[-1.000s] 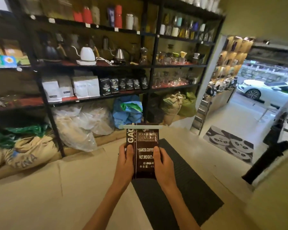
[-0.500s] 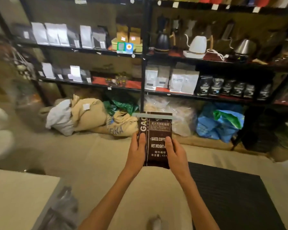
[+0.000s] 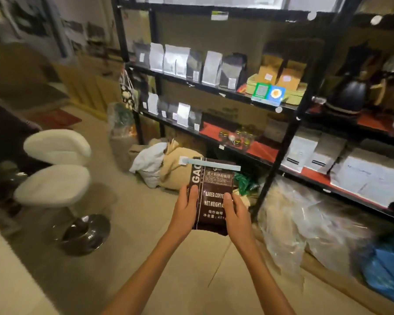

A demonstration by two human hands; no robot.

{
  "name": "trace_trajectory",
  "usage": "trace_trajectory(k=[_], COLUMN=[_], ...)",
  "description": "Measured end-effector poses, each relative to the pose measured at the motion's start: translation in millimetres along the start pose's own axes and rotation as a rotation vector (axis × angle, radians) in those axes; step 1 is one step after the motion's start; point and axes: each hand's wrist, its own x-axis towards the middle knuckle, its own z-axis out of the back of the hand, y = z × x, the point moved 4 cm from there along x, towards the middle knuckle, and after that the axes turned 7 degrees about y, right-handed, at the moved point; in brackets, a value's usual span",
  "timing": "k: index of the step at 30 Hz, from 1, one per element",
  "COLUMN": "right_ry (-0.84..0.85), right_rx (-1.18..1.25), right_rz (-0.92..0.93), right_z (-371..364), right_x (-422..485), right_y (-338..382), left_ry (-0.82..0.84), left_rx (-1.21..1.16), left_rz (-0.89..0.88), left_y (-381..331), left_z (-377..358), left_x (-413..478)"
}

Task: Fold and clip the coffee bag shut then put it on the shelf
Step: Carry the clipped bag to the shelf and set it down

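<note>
I hold a dark brown coffee bag (image 3: 214, 185) upright in front of me, its label facing me. A pale blue clip (image 3: 210, 163) runs across its folded top. My left hand (image 3: 184, 211) grips the bag's left edge and my right hand (image 3: 236, 212) grips its right edge, both near the lower half. Behind the bag stands the black metal shelf unit (image 3: 280, 155), with white and dark coffee bags (image 3: 180, 60) lined up on its upper shelves.
Two white bar stools (image 3: 55, 178) stand on the left. Burlap and cloth sacks (image 3: 168, 164) lie on the floor under the shelf, with clear plastic sacks (image 3: 305, 223) and a blue bag (image 3: 387, 269) to the right. Small jars (image 3: 237, 137) sit on a red-lined shelf.
The view has swung left along the shelf unit, bringing the stools and left shelves into sight. Both hands keep the same grip on the clipped bag.
</note>
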Motion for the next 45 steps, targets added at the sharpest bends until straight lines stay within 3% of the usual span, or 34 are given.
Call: trace_trajectory(k=[11,16,23,27,35,38,40,45], right_ry=[0.179,0.269,0.208,0.009,0.034,0.217,0.275,0.127], right_rx=[-0.078,-0.026,0.017,0.056,-0.138,-0.165,-0.377,-0.613], right_rz=[-0.038,-0.164,-0.266,-0.289,-0.216,-0.306,-0.383,-0.387], right_z=[-104,-117,-91,-54,-18,-23,-32,-43], right_x=[264,373,510,598,742,788,820,866], right_y=[-30,-36,-75,-98,-110,-118,-127,-138], left_ry=[0.011,0.039,0.071,0.180,0.360,0.418,0.467,0.636], left_rx=[-0.040,-0.024,0.038,0.081,0.281,0.187,0.188,0.293], left_rz=[0.006,0.067,0.219,0.267,0.260,0.358,0.421,0.493], left_y=[52,62,101,124,162,183,192,225], left_z=[120,142,123,106,96,94,95,92], left_x=[248,366,514,591,718,768,805,865])
